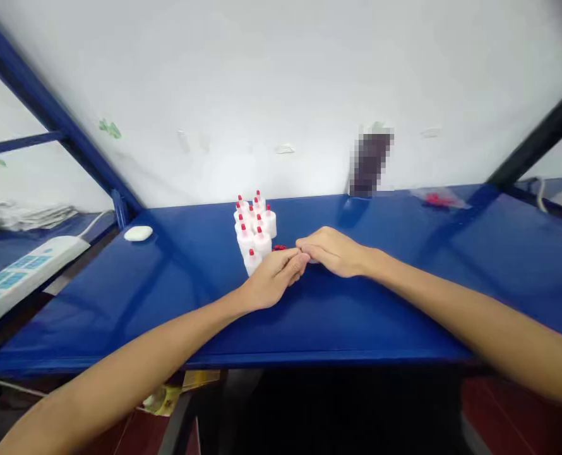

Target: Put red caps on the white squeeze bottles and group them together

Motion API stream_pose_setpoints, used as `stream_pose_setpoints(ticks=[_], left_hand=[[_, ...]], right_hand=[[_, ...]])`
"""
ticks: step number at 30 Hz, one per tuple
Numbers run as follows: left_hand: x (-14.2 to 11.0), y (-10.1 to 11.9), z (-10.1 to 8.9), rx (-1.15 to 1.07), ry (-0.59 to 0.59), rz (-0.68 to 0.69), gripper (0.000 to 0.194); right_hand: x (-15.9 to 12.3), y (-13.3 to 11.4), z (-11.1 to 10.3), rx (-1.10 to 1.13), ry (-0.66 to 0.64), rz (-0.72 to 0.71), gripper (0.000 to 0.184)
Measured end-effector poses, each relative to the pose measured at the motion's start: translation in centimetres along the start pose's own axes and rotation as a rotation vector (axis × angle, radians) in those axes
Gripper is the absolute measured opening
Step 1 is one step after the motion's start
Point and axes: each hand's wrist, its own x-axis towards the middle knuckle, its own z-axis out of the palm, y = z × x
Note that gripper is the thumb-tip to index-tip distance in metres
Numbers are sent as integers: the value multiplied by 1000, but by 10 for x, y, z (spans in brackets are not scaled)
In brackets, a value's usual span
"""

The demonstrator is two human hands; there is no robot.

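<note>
My left hand (278, 275) and my right hand (335, 251) meet over the middle of the blue table, fingertips touching. Both hands are closed. A whitish sliver of an object (313, 260) shows under the fingers of my right hand; the rest of it is hidden. What the fingers of my left hand pinch, if anything, I cannot make out. Just left of my hands, several white bottles (245, 239) with red pointed caps stand upright in a tight group. Small red pieces (280, 248) lie beside them, partly behind my left hand.
A white oval case (138, 234) lies on the blue table (196, 322) at the left. Near the wall, a clear bag with red pieces (439, 200) lies at the back right. A pixelated dark object (370, 163) leans there. A white power strip (23, 278) is beyond the left edge.
</note>
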Motion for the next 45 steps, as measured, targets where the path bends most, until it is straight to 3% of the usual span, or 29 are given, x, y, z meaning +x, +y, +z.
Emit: stream_pose_setpoints(ticks=[5,9,12,15,24,27,30,34,38,45], left_hand=[[-2,2,4,51,129,88,45],[-2,1,12,88,205,264,25],[-1,0,19,2,264,292,13],[0,2,22,2,300,299,16],[-3,5,16,292,358,497,11],[-5,10,3,509,411,649,11],[-7,18,-24,751,577,856,3],[-6,25,-62,907,720,912,10],[-2,17,-78,1000,672,911,15],[-5,1,-82,1050,502,781,13]], right_hand=[[4,-11,0,291,46,53,50],[8,-21,-1,598,7,116,49],[9,-21,1,732,30,135,45],[10,-19,3,790,78,125,46],[9,-25,9,771,106,73,45],[9,-25,11,782,148,47,49],[10,-25,12,734,226,90,55],[13,-23,12,642,366,242,54],[17,-19,13,621,505,325,56],[12,-14,19,540,694,372,40]])
